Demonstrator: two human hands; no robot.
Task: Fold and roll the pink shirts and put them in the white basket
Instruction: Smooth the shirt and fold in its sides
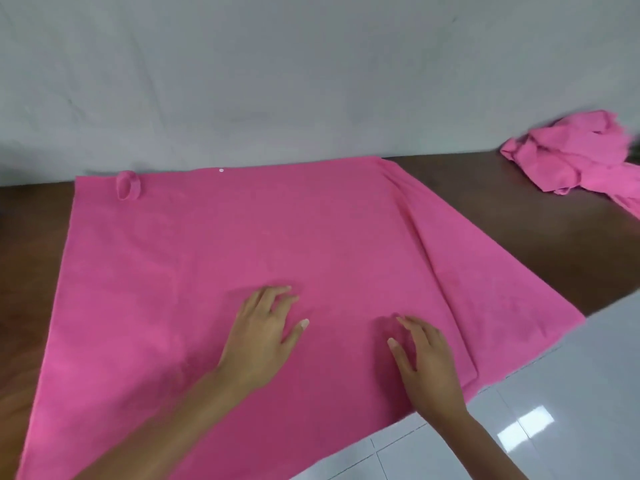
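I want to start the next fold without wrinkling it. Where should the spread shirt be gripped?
Probably at the right edge of the shirt, where a strip is already folded over into a long crease. The right hand lies nearest it; pinch that doubled edge from the right and carry it leftward.

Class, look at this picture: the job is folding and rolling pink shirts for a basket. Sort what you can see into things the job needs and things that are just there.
Part of the job:
- spread pink shirt
- crumpled pink shirt
- left hand and right hand, flat on the spread shirt

Just there:
- brown table
- white wall cloth
- tiled floor

No basket shows.
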